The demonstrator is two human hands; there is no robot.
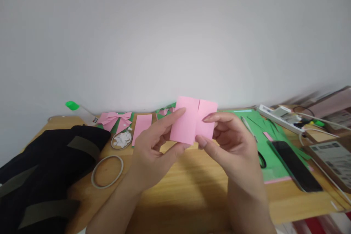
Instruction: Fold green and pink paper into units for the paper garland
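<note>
Two hands: my left hand [153, 146] and right hand [227, 142] pinch the pink paper [193, 120] above the wooden table [178, 190].
Paper: matte, rectangular, creased down the middle.
Nearby: paper bow [115, 120], green sheet [263, 135].

Two bare hands, left hand [153, 146] and right hand [230, 144], forearms uncovered. No sleeves, rings or watch visible. Short, unpainted fingernails.

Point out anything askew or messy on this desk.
The pink paper held by the left hand and right hand has uneven, overlapping flaps. Green paper scraps lie scattered at the right. Nothing looks spilled.
</note>
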